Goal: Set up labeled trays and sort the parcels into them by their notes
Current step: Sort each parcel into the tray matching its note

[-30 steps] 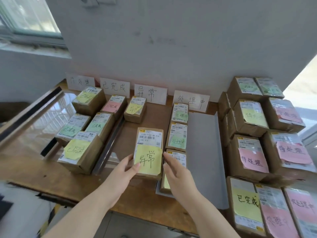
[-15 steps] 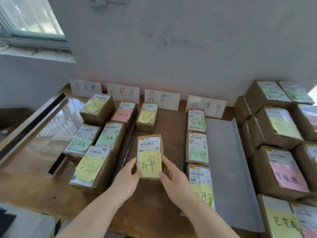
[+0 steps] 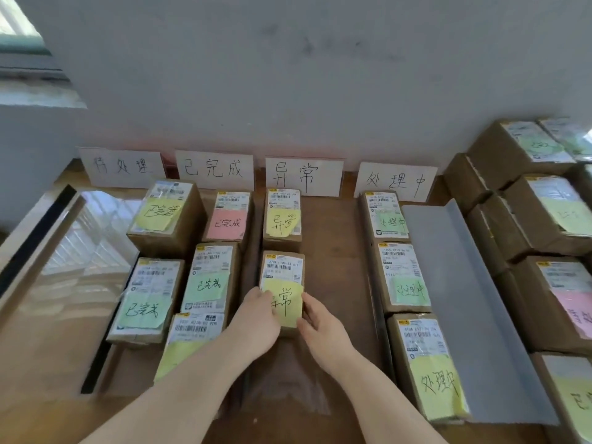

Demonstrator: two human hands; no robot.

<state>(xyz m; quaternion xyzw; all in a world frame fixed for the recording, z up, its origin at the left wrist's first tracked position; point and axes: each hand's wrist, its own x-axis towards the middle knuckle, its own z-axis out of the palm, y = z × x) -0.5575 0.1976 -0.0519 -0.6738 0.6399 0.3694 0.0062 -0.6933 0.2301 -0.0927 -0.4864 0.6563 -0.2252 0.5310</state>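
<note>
the held parcel (image 3: pixel 283 274) lies directly before another parcel (image 3: pixel 282 216), below the 异常 sign (image 3: pixel 304 176).

Front parcel (image 3: pixel 282 272): brown cardboard, flat on surface (image 3: pixel 334 283), yellow note (image 3: pixel 290 304) "异常" on top, near end gripped between left hand (image 3: pixel 256 318) and right hand (image 3: pixel 322 326). Just behind, apart: rear parcel (image 3: pixel 282 219), same note, below "异常" label card (image 3: pixel 304 176).

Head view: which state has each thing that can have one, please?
Front parcel: label up, held from both sides.
Left hand: holds the parcel's left side.
Right hand: holds the parcel's right side.
Rear parcel: label up, untouched.
</note>
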